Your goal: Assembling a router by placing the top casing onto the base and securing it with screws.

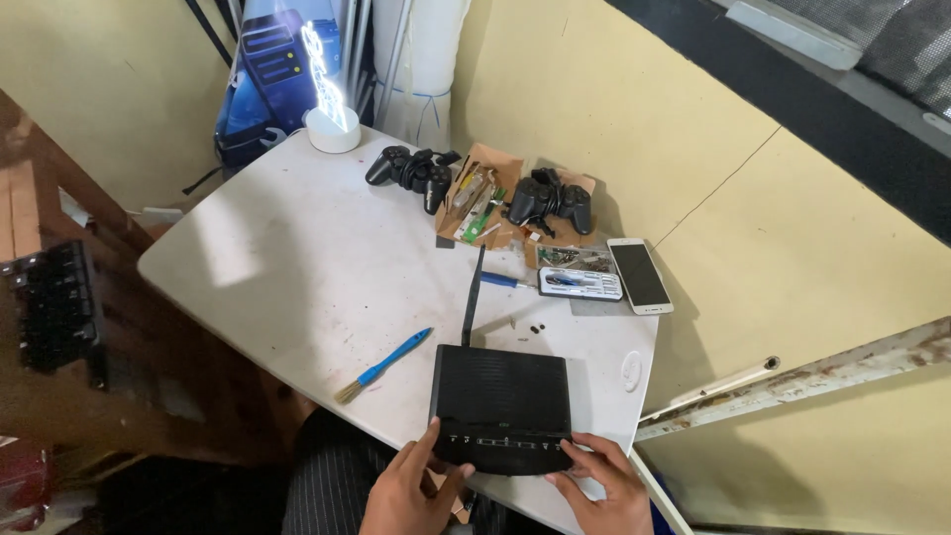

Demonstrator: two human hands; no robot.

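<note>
A black router with one raised antenna lies at the near edge of a white table. My left hand grips its front left corner, thumb on top. My right hand holds the front right corner, fingers curled along the front edge. A blue-handled brush lies left of the router. Two small dark screws sit just behind it.
Two black game controllers flank an open cardboard box of parts at the back. A white phone, a bit case and a blue screwdriver lie nearby. A glowing lamp stands at the far corner.
</note>
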